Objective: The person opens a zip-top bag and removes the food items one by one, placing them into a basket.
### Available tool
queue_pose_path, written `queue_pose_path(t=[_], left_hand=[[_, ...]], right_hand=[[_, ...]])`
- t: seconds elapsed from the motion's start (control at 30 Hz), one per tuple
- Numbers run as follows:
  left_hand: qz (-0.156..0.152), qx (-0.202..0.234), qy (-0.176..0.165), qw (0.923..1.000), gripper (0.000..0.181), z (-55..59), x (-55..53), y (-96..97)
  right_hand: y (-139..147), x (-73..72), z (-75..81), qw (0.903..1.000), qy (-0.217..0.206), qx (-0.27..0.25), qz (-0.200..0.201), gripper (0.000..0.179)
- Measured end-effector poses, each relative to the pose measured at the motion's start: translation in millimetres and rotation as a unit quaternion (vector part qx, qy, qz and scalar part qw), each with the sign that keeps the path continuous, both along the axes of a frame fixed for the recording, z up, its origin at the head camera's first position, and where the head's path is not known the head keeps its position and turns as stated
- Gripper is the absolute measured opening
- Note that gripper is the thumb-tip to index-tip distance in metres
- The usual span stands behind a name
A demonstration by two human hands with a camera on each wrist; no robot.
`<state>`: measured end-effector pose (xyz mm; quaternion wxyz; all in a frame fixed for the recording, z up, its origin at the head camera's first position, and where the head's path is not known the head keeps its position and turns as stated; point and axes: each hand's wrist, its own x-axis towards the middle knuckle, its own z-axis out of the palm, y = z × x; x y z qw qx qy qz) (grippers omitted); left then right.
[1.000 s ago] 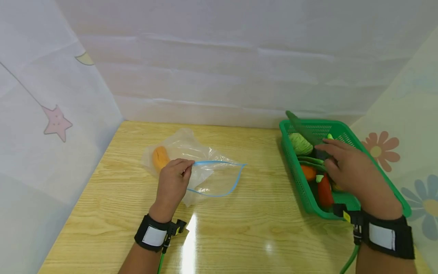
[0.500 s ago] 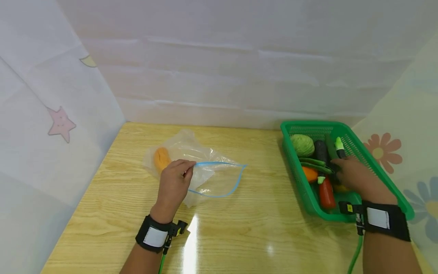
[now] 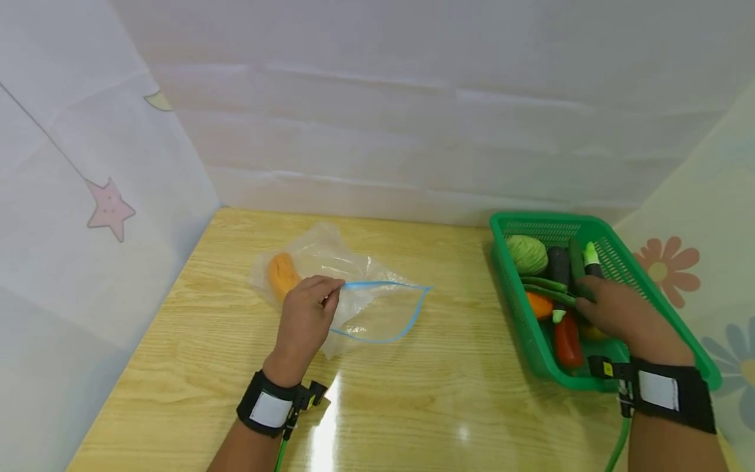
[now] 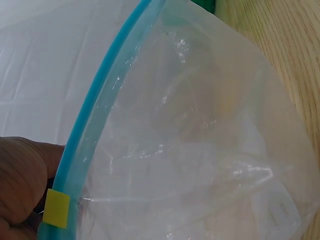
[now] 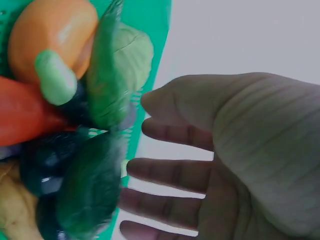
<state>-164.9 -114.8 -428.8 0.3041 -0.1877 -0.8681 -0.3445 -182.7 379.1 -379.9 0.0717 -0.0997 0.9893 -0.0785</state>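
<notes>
My left hand (image 3: 307, 318) pinches the blue zip edge (image 3: 377, 284) of a clear zip bag (image 3: 366, 314), whose mouth gapes toward the right. Toward the bag's far left end lies an oblong orange thing (image 3: 282, 272), seen through the plastic. In the left wrist view, the blue strip (image 4: 95, 95) runs up from my fingers. My right hand (image 3: 625, 314) is over the green basket (image 3: 533, 354). Its fingers are extended and apart in the right wrist view, with fingertips close to a dark green cucumber (image 5: 90, 185).
Also in the basket are a cabbage (image 3: 527, 254), dark eggplants (image 3: 558, 269), green pods (image 3: 545, 285), an orange vegetable (image 3: 538, 305) and a red one (image 3: 568, 341). The wooden table (image 3: 413, 406) meets a white wall covering (image 3: 366, 177) at the back.
My right hand has lowered the cucumber from above the basket's far rim into the basket and let go of it. The left hand keeps its pinch on the bag.
</notes>
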Motion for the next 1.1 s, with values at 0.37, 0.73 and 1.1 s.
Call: queue_pose_path(t=[0.37,0.73,1.1], left_hand=[[-0.036,-0.011,-0.012,0.9992,0.016,8.7,13.5,25.1],[-0.064,-0.023,-0.005,0.9977,0.015,13.1,28.7,41.1],[-0.058,0.004,-0.009,0.9982,0.018,18.8,30.8,36.2]], right_hand=[[-126,18.1,9.1,0.9370,0.273,-0.093,0.197,0.016],[-256,30.1,-34.0,0.9069,0.181,-0.140,0.354,0.019],[-305,4.9,-54.8,0.9209,0.107,-0.092,0.363,0.013]])
